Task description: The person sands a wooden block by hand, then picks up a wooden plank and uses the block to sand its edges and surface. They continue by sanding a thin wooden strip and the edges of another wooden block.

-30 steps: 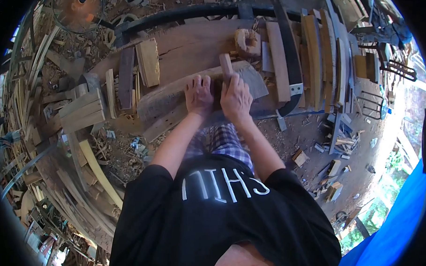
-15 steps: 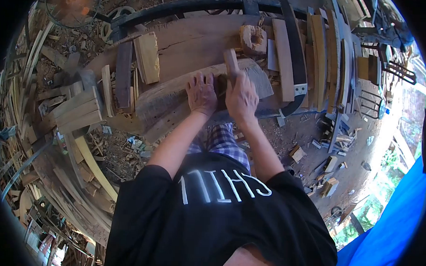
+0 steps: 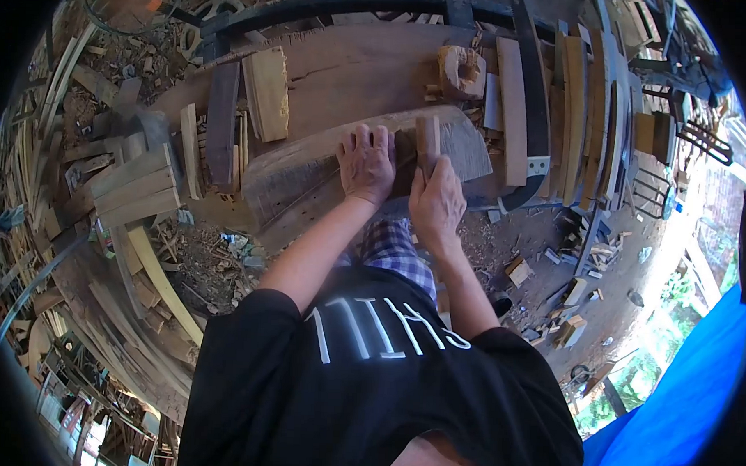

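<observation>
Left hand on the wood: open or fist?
Open. The left hand lies on the wooden slab with its fingers extended, not curled.

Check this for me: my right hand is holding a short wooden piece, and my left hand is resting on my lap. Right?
Not quite: your left hand is on the large wooden slab, not your lap. Your right hand is indeed holding the short wooden piece. The head view shows it.

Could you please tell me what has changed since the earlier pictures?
The right hand has drawn the narrow wooden piece towards the person's body, over the large timber. It keeps its hold, and the left hand stays on the timber.
</observation>
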The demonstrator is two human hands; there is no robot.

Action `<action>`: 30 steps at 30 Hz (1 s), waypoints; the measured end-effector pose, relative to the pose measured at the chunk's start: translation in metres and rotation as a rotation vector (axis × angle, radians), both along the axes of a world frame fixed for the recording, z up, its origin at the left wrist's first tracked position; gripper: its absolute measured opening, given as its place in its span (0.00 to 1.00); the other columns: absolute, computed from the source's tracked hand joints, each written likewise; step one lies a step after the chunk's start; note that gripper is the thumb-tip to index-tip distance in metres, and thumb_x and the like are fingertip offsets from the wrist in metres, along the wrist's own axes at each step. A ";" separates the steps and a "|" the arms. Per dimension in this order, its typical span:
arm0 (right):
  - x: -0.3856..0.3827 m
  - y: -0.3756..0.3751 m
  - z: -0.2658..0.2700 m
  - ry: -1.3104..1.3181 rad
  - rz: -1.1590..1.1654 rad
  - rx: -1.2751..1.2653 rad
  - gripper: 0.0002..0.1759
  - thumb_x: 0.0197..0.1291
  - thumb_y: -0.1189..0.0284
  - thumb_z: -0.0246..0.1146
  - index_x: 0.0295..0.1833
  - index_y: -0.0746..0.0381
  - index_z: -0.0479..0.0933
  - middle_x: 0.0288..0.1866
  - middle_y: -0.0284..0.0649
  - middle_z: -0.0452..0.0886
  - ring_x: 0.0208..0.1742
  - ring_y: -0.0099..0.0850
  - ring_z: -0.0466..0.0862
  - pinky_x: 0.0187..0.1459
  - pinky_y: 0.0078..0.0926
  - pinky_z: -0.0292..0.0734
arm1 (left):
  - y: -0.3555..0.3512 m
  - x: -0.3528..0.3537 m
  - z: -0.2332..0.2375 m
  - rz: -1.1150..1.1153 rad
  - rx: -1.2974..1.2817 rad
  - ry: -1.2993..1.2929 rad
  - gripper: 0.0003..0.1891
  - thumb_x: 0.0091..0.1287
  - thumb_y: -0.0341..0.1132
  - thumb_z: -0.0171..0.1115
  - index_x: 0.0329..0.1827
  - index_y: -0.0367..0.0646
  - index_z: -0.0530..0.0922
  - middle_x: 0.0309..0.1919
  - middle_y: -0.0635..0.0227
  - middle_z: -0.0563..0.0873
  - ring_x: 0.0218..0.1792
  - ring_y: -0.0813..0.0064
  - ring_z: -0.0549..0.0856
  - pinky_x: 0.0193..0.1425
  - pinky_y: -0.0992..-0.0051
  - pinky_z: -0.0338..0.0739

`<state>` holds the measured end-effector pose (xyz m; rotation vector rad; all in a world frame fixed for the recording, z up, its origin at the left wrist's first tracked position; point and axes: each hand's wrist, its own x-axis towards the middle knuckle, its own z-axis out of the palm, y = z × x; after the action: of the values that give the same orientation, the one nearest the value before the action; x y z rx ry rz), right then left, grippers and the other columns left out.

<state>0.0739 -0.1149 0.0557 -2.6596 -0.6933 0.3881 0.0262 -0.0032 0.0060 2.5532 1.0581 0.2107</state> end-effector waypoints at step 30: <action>0.037 -0.105 0.029 0.250 0.376 -0.100 0.19 0.65 0.64 0.58 0.54 0.66 0.66 0.41 0.60 0.79 0.41 0.58 0.79 0.41 0.53 0.72 | -0.003 -0.010 -0.004 -0.046 0.035 -0.129 0.15 0.68 0.44 0.52 0.51 0.49 0.78 0.49 0.60 0.78 0.52 0.57 0.75 0.54 0.56 0.70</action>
<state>0.1110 -0.2197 0.0849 -2.5014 -1.1158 0.8592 0.0167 -0.0067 0.0019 2.5535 0.9547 0.3788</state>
